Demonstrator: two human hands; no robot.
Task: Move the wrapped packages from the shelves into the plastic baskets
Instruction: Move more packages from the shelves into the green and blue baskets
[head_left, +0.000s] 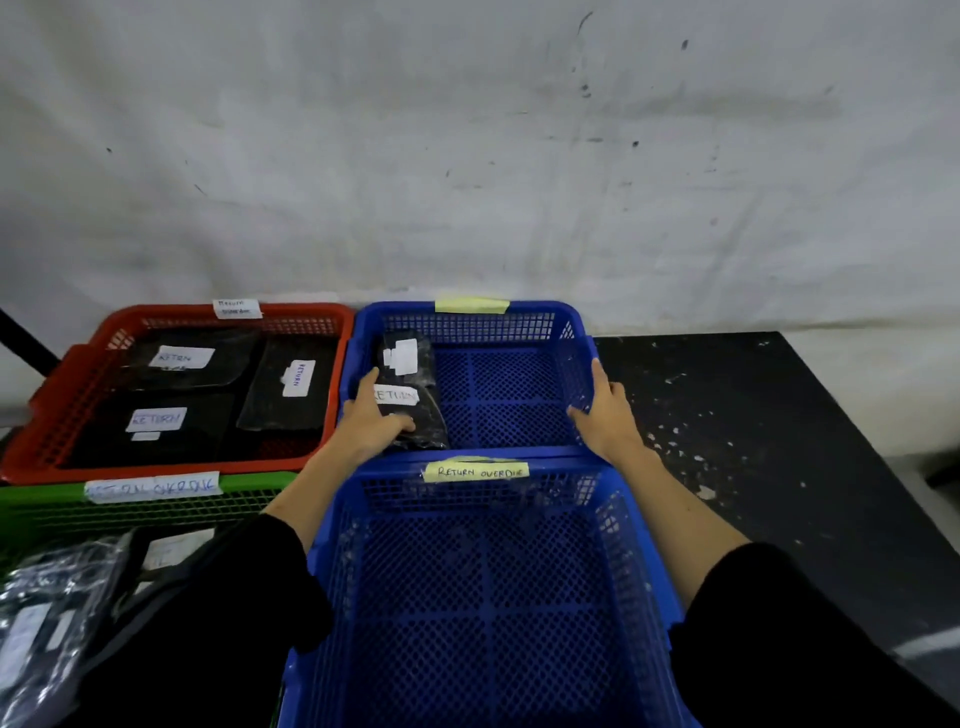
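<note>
Currently, left hand lies flat on glossy black wrapped package; right hand grips perforated blue basket wall.

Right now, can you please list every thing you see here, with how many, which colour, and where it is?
Blue baskets: 2; the far one by the wall, the near one in front of it.
Red basket: 1, far left.
Green basket: 1, near left.
Packages in red basket: 3, black, white labels.
Packages in far blue basket: 2, black, left side.
Packages at lower left: black, number unclear.
Tape labels: yellow on blue baskets, white on the others.
Table: 1, black, right.
Left hand: on a package.
Right hand: on far basket's right wall.
</note>
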